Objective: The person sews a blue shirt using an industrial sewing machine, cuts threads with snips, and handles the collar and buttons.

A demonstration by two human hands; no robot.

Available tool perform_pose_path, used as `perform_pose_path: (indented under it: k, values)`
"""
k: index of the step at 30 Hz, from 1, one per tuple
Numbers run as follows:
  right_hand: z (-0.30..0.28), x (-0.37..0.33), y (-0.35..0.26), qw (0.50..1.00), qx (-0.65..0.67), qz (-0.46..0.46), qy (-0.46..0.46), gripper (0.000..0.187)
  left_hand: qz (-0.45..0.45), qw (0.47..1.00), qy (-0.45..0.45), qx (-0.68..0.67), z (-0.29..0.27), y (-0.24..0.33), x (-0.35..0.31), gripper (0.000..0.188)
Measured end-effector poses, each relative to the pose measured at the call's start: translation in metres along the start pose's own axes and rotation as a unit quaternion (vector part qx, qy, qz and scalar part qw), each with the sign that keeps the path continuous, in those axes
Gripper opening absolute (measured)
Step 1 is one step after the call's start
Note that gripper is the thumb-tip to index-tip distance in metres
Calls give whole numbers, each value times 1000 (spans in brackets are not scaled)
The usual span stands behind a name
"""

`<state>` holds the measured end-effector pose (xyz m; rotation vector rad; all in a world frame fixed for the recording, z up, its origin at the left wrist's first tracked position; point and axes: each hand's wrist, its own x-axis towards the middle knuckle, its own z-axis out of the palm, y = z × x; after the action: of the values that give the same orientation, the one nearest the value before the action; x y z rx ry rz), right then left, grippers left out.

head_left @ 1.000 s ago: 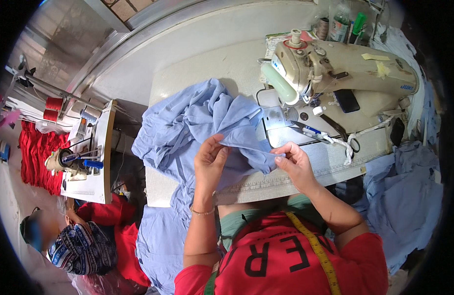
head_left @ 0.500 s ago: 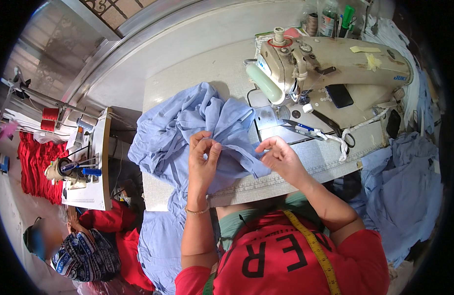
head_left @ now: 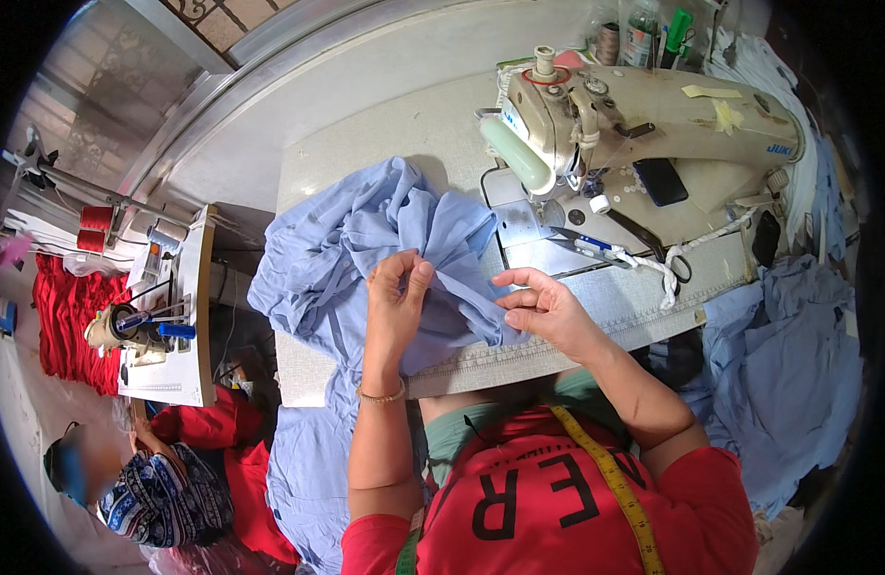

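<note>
A heap of light blue cloth point(head_left: 313, 254) lies crumpled on the sewing table, one part of it spreading below both hands. Over its middle is my left hand point(head_left: 396, 302), thumb and fingertips pinched together. Whatever sits in that pinch is too small to make out. My right hand point(head_left: 548, 309) hovers by the cloth's right edge, its fingers curved and apart from the thumb. No object shows between them. Beyond my right hand stands a beige sewing machine point(head_left: 672, 120), and scissors point(head_left: 643, 235) and a blue pen point(head_left: 591, 244) lie before it.
A black phone-like slab point(head_left: 661, 182) and a white braided cord point(head_left: 667, 278) are by the machine. More blue cloth point(head_left: 778, 374) hangs at the right. At the left, another person point(head_left: 169, 494) sits near a second sewing table point(head_left: 205, 316) with red cloth point(head_left: 68, 326).
My left hand has risen slightly and its fingers have closed into a tighter pinch. My right hand's fingers have uncurled a little, with the hand almost in place.
</note>
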<state>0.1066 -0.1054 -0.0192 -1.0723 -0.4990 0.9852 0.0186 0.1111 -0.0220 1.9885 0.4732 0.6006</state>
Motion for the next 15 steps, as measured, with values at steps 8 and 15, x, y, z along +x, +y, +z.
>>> perform_pose_path:
  k: [8, 15]
  values:
    - [-2, -2, 2, 1000, 23, -1, 1, 46, 7, 1000, -9, 3, 4, 1, 2, 20]
    - [-2, -2, 4, 1000, 29, 5, 6, 46, 4, 1000, -23, 7, 5, 5, 3, 20]
